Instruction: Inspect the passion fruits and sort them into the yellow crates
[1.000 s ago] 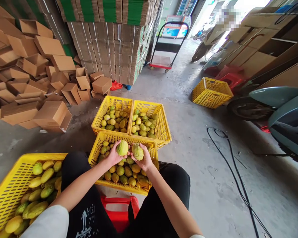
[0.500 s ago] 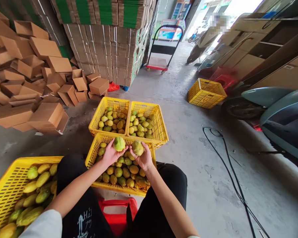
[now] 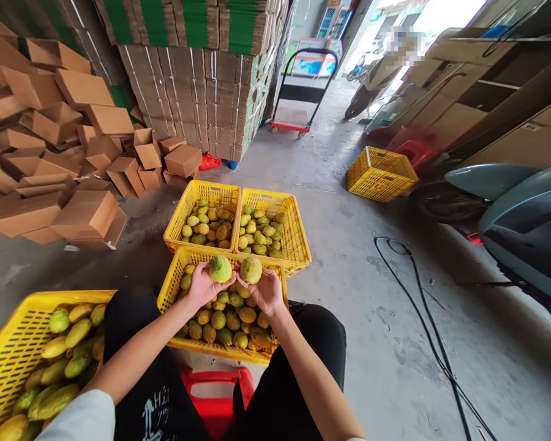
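Observation:
My left hand (image 3: 203,286) cups a round green papaya (image 3: 220,269) with its fingers curled beneath it. Beside it, my right hand (image 3: 267,291) holds a yellower papaya (image 3: 251,270) with brownish marks. The two fruits are held up close together, and my fingertips nearly meet between them. Directly below is a yellow slatted crate (image 3: 220,350) between my knees, filled with green, yellow and orange papayas (image 3: 233,320). Parts of that fruit are hidden by my hands and forearms.
Two more yellow crates (image 3: 272,199) of fruit stand just beyond. Another crate (image 3: 9,331) with longer fruit is at my left. Cardboard boxes (image 3: 86,213) lie heaped at the left. A hand truck (image 3: 305,92), a yellow crate (image 3: 381,174), a black cable (image 3: 425,300) and a scooter (image 3: 518,202) are farther off.
The papaya in my right hand has turned and moved slightly left, closer to the other one. The green papaya in my left hand has also turned a little.

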Action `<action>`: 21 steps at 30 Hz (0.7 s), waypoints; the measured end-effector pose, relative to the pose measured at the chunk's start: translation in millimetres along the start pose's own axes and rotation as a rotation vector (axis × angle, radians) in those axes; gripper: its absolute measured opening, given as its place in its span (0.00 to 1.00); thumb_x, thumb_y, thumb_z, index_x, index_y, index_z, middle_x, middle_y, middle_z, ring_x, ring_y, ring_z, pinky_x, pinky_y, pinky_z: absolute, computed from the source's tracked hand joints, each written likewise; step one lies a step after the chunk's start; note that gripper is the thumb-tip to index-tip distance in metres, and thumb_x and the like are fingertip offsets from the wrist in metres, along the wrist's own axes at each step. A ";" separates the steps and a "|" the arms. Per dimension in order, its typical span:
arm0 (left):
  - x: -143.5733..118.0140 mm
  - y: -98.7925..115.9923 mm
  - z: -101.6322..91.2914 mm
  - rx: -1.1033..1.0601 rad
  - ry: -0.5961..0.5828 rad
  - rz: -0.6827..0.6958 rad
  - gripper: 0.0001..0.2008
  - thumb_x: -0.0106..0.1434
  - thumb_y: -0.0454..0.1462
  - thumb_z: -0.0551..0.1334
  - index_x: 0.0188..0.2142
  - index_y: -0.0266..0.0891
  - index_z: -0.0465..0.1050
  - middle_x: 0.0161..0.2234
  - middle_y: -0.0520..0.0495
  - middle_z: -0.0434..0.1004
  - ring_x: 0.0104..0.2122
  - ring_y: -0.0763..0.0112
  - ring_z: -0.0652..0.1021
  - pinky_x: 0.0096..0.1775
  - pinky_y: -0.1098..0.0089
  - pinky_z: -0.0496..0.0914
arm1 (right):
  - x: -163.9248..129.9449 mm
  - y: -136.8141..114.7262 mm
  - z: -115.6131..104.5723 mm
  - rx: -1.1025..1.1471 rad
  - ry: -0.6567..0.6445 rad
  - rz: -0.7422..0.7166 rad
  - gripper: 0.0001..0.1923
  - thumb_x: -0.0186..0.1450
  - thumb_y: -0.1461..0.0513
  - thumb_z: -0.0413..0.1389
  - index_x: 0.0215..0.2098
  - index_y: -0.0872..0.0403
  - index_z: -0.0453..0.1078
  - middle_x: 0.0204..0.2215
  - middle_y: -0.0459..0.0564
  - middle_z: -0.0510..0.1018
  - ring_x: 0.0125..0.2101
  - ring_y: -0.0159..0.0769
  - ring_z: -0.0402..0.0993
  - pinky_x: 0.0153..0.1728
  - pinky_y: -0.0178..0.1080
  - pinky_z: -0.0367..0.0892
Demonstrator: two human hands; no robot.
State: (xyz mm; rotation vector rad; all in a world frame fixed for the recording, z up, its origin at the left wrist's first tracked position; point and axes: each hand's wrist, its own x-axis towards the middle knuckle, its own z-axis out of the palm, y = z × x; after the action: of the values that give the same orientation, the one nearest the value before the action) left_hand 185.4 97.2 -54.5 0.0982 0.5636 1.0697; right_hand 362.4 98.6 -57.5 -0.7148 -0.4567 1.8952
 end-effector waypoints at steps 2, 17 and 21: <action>-0.1 0.6 1.2 -0.001 0.016 0.007 0.14 0.62 0.41 0.54 0.40 0.34 0.70 0.38 0.37 0.77 0.41 0.57 0.78 0.41 0.55 0.74 | 1.2 -0.1 -0.3 0.049 0.036 -0.001 0.17 0.60 0.53 0.52 0.43 0.53 0.69 0.40 0.53 0.78 0.44 0.43 0.75 0.41 0.48 0.74; 1.3 -3.9 0.0 -0.031 -0.024 -0.056 0.20 0.66 0.43 0.50 0.44 0.28 0.70 0.39 0.32 0.76 0.37 0.59 0.78 0.37 0.63 0.75 | 1.2 6.5 -2.0 0.238 0.005 0.062 0.13 0.57 0.57 0.57 0.41 0.49 0.67 0.37 0.49 0.79 0.37 0.40 0.77 0.34 0.43 0.76; 0.8 -0.1 3.8 -0.031 -0.001 0.017 0.18 0.67 0.41 0.49 0.44 0.29 0.69 0.40 0.33 0.76 0.42 0.57 0.78 0.41 0.60 0.75 | 1.6 4.9 -0.9 0.226 -0.021 0.004 0.11 0.58 0.59 0.58 0.40 0.49 0.67 0.38 0.48 0.79 0.40 0.41 0.77 0.37 0.44 0.76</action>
State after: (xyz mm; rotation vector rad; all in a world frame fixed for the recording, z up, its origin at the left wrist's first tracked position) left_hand 187.5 98.7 -51.6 0.0768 0.5456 1.0946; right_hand 359.1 98.1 -61.5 -0.5471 -0.2483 1.9227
